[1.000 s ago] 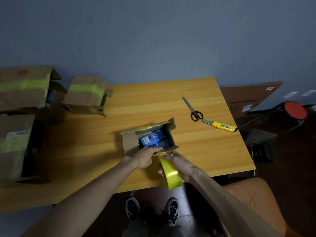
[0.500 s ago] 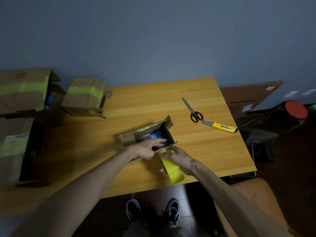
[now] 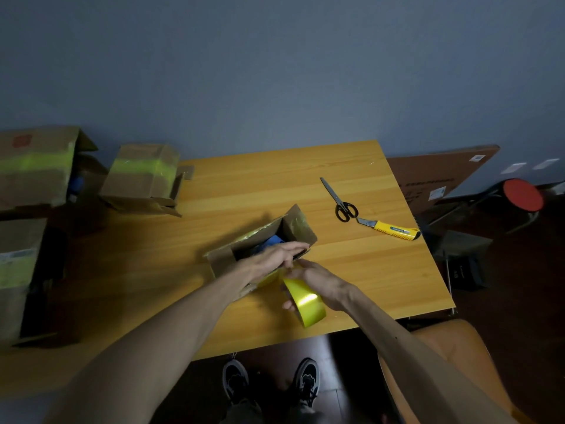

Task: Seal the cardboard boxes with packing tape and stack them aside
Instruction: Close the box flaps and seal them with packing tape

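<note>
Box (image 3: pixel 260 255): small cardboard, near-centre of table (image 3: pixel 275 185), flaps up, not yet sealed; blue item (image 3: pixel 273 240) visible inside. Long axis runs approx. near-left to far-right; far-right flap stands tallest.

L hand (image 3: pixel 275 255): laid flat over box's near edge, fingers spread slightly, pointing right; pressing on near flap, by the look of it. It is the nearer hand, in contact w/ box.

R hand (image 3: pixel 308 278): just beside box on near-right side, curled round tape roll (image 3: pixel 301 299), yellow, held on edge. Short yellow strip seems to run from roll toward box under L hand; end attachment hidden, can't tell.

Judgement: box lies directly ahead of both hands; next pull of tape likely goes away from body, across short axis, L hand holding flaps down.

Other: scissors (image 3: pixel 339 198) and knife (image 3: pixel 394 230) far-right on table, well apart from box. Taped boxes (image 3: pixel 140 175) at left, stacked aside.
</note>
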